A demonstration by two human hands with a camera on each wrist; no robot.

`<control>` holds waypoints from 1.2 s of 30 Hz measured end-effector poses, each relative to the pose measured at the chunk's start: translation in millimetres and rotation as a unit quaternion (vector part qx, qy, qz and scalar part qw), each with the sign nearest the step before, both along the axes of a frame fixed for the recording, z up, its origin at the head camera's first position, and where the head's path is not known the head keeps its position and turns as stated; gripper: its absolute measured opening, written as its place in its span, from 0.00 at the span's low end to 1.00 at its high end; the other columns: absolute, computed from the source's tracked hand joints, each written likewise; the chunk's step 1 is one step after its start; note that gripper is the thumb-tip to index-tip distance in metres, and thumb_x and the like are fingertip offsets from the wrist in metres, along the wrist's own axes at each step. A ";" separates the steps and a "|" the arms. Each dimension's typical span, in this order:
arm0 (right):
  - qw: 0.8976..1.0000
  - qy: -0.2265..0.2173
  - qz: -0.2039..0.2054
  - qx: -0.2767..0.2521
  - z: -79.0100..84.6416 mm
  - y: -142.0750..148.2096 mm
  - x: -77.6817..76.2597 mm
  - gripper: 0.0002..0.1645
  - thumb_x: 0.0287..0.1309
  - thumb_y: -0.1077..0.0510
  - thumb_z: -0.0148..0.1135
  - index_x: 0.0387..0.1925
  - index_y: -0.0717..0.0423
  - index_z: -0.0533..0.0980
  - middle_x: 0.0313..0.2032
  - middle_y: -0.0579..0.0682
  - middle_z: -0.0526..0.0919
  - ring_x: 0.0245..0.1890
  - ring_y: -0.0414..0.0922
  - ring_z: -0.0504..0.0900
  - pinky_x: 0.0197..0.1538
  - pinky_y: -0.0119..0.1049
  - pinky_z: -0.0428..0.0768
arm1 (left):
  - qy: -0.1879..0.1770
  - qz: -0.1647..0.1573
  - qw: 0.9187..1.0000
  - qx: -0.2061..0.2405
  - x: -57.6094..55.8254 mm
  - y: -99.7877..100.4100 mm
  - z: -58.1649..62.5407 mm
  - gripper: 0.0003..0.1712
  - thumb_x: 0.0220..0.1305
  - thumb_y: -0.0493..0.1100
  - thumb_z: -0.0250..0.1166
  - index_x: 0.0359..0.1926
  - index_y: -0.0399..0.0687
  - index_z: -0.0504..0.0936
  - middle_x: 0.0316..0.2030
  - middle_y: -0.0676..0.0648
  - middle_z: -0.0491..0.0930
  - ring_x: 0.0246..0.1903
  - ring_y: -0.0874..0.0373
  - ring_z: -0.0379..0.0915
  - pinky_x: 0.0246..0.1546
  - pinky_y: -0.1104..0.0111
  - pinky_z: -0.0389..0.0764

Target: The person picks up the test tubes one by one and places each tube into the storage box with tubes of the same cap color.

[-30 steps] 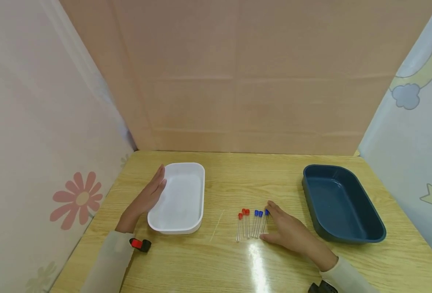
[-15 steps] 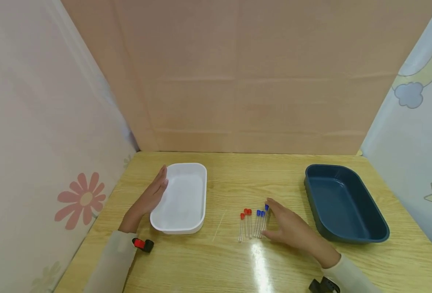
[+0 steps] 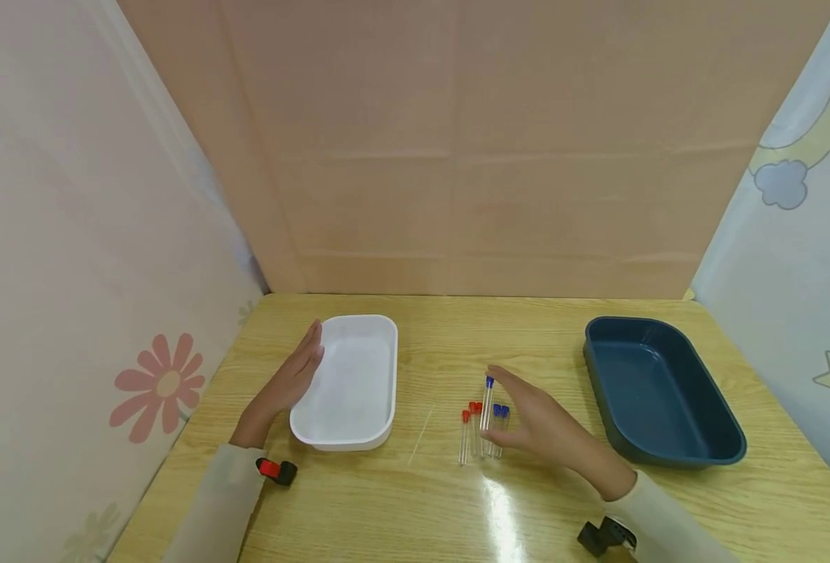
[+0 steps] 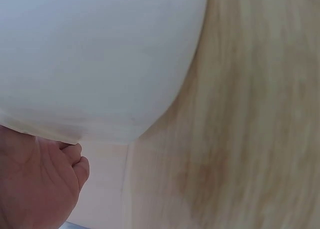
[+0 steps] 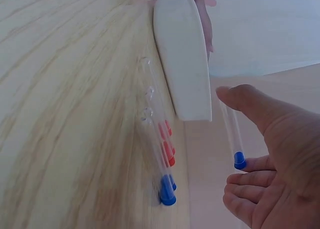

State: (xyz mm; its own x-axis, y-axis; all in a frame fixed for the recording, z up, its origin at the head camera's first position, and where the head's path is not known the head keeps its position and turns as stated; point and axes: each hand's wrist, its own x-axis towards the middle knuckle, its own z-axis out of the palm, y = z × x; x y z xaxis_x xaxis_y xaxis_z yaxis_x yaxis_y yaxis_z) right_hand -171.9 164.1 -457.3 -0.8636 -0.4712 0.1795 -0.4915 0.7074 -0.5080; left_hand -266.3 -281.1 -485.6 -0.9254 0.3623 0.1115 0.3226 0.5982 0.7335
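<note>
My right hand [image 3: 547, 426] pinches a blue-capped test tube [image 3: 486, 408] between thumb and fingertip, raised off the table; in the right wrist view the thumb is at the glass end and a finger at the blue cap [image 5: 240, 160]. Below it lie two more blue-capped test tubes [image 3: 504, 411] and, to their left, several red-capped test tubes [image 3: 465, 438], partly overlapped by the held one. My left hand [image 3: 286, 381] lies with straight fingers along the left side of a white tray [image 3: 343, 383]. In the left wrist view the tray's wall [image 4: 90, 59] touches the fingers.
A dark blue tray [image 3: 657, 391] stands at the right of the wooden table [image 3: 415, 508]. A thin pale line [image 3: 421, 434] lies on the wood between the white tray and the tubes. Tan sheeting [image 3: 450, 156] hangs behind; patterned curtains [image 3: 55, 234] flank the table.
My right hand has lifted the rightmost blue-capped test tube off the table and moved left with it, over the other tubes. The left hand has stayed at the white tray.
</note>
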 end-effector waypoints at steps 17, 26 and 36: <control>0.998 -0.021 0.032 -0.045 13.3 -51.0 -16.0 0.58 0.52 0.42 0.78 0.76 0.60 0.60 0.72 0.59 0.66 0.71 0.57 0.68 0.68 0.53 0.72 | -0.007 0.007 1.000 0.005 -0.1 2.3 1.1 0.35 0.85 0.47 0.38 0.80 0.38 0.36 0.81 0.45 0.29 0.79 0.44 0.24 0.75 0.43 0.36; 0.997 -0.011 0.060 -0.044 19.0 -80.2 -23.6 0.58 0.53 0.41 0.77 0.76 0.61 0.60 0.72 0.59 0.66 0.71 0.57 0.68 0.69 0.52 0.71 | -0.002 0.001 1.000 0.005 0.5 0.9 0.1 0.35 0.85 0.49 0.38 0.80 0.39 0.36 0.81 0.43 0.29 0.79 0.41 0.25 0.76 0.43 0.37; 0.993 0.002 0.099 -0.058 23.3 -109.0 -31.7 0.56 0.51 0.44 0.80 0.74 0.59 0.62 0.70 0.57 0.70 0.69 0.53 0.71 0.68 0.47 0.73 | 0.002 0.008 1.000 0.001 0.3 2.5 -0.1 0.35 0.85 0.47 0.39 0.80 0.38 0.38 0.81 0.44 0.30 0.79 0.39 0.27 0.75 0.42 0.38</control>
